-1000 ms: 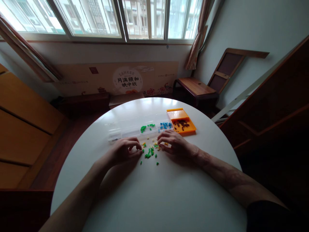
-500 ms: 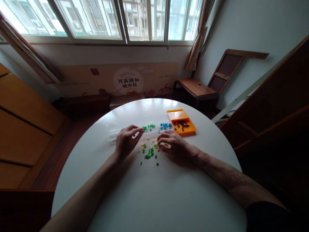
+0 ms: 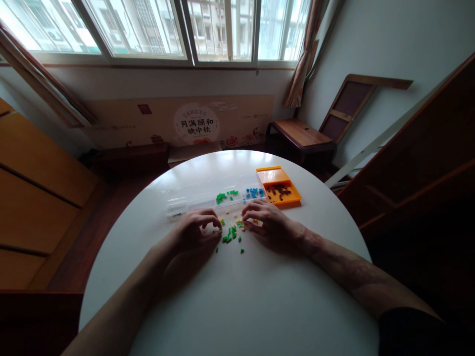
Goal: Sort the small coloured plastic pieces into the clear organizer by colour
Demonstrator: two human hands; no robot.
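Pieces [image 3: 227, 240] on table [image 3: 252, 301], boxes [image 3: 294, 195] behind, window [image 3: 148, 29] beyond

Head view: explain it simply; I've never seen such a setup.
There's no machine: these are a person's bare left hand and right hand, seen by a camera worn on the head, looking forward and down. On the white table lie loose green pieces and yellow pieces. Beyond them, clear compartments hold more green pieces and blue pieces; an orange box beside them holds dark pieces. Both hands' fingertips are at the loose pieces; whether either grips one is too small to tell.
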